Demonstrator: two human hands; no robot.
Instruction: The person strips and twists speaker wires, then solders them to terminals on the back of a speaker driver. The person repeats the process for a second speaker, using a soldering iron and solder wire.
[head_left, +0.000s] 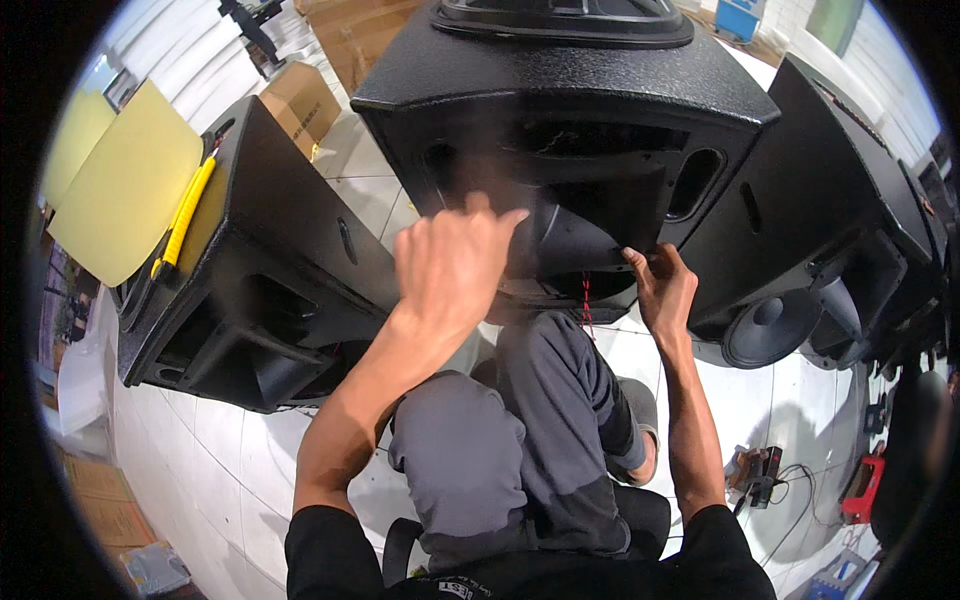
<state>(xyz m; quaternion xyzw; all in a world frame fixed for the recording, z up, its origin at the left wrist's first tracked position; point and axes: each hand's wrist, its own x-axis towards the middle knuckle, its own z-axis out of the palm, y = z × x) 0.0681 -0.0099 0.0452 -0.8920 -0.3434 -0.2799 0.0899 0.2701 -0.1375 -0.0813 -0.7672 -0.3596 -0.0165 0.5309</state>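
Note:
A black speaker cabinet stands right in front of me, with a black horn at its lower opening. The thumb and fingers of my right hand pinch the horn's lower right edge. My left hand is at the horn's left side, back of the hand toward me and thumb pointing right. Its other fingers are blurred and mostly hidden, so I cannot tell whether they touch the horn. Thin red wires hang below the horn.
Another black cabinet stands at left, bearing a yellow sheet and coiled yellow cable. At right is a cabinet with a round speaker cone. Cardboard boxes lie behind; a small black device with cables sits on the tiles.

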